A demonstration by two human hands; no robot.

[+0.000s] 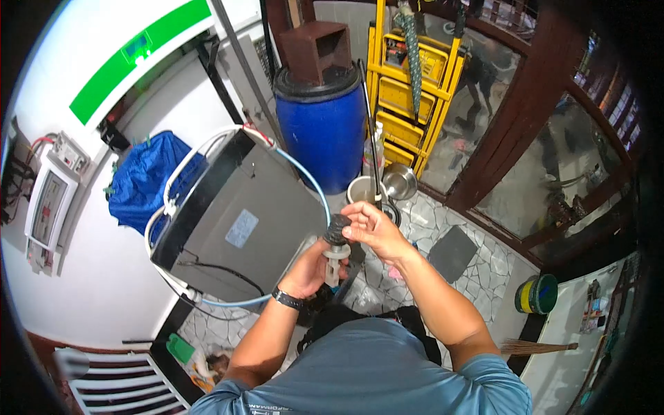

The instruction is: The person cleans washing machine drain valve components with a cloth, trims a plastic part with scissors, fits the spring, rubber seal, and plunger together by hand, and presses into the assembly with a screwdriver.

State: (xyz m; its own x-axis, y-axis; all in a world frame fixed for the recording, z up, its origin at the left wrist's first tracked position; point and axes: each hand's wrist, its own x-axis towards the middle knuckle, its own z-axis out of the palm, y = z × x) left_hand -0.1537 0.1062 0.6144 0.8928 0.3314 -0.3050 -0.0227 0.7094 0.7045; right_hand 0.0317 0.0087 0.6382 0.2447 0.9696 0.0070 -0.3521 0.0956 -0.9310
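In front of my chest I hold a white plastic fitting point(333, 266) with a wide collar and a black, dirty, ribbed top point(337, 229). My left hand point(311, 270) is closed around the white lower part from the left. The fingertips of my right hand point(377, 232) pinch the black top from the right side. Just beyond my left hand stands a large grey appliance point(228, 214), its panel tilted towards me. A light-blue hose point(310, 178) loops from its top down beside the black top.
A blue drum point(321, 135) with a brown box point(315, 52) on top stands behind the appliance. Right of it are a yellow ladder point(408, 90), a bucket point(363, 190) and a metal pot point(400, 181). A grey mat point(453, 254) lies on the tiled floor.
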